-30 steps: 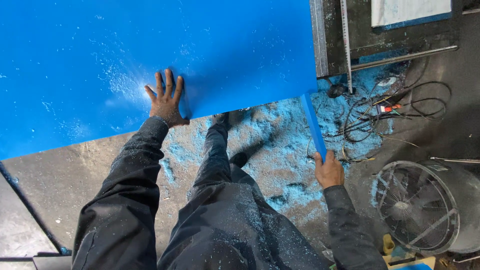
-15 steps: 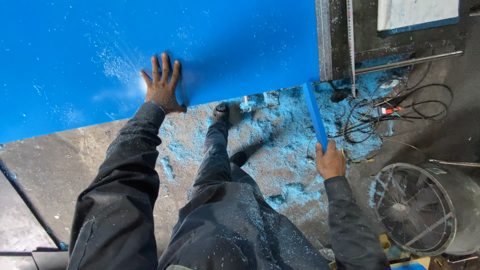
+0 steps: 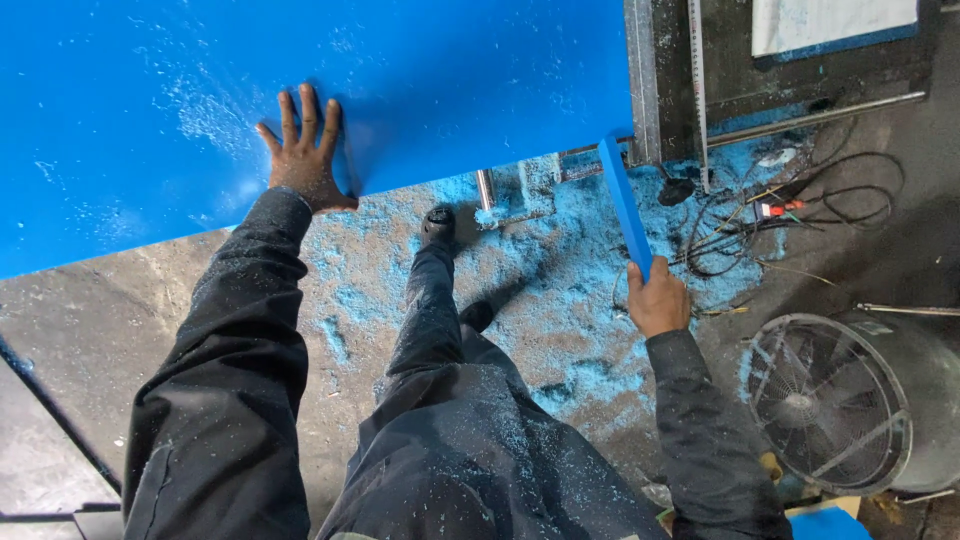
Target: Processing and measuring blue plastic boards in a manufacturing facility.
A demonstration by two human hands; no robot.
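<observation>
- Left hand (image 3: 305,160) lies flat with fingers spread on the big blue sheet (image 3: 400,90), near its lower edge, gripping nothing.
- Right hand (image 3: 657,298) is closed around the lower end of a narrow blue strip (image 3: 624,205), which rises toward the sheet's right corner; whether they touch is unclear.
- Blue shavings (image 3: 560,290) cover the floor below the sheet.
- Round metal fan (image 3: 830,400) sits well right of the sheet.
- Black cables (image 3: 800,215) tangle beside the strip.
</observation>
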